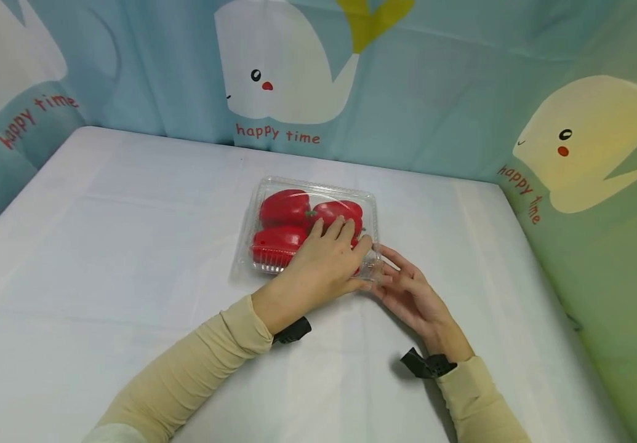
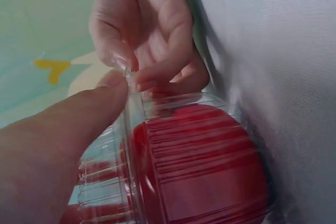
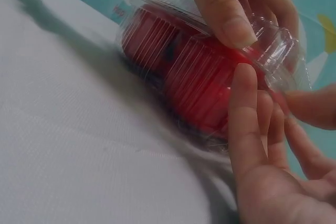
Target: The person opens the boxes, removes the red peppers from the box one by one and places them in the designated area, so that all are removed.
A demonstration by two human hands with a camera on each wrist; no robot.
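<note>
A clear plastic clamshell box [image 1: 263, 184] with several red bell peppers [image 1: 285, 206] inside lies on the white table, its lid down over them. My left hand [image 1: 324, 258] rests on the lid, fingers spread across its right half. Its thumb [image 2: 89, 108] presses at the near rim. At the right corner, my right hand [image 1: 415, 301] pinches the box's edge between thumb and fingers. In the right wrist view, the thumb of the right hand [image 3: 278, 177] is on one side of the rim and its fingers are beneath. The left palm hides some of the peppers.
White cloth covers the table [image 1: 130, 258]. A blue-green curtain [image 1: 434, 92] with whale prints hangs along the back and both sides. Black straps [image 1: 429, 364] sit round the wrists, below beige sleeves [image 1: 202, 357].
</note>
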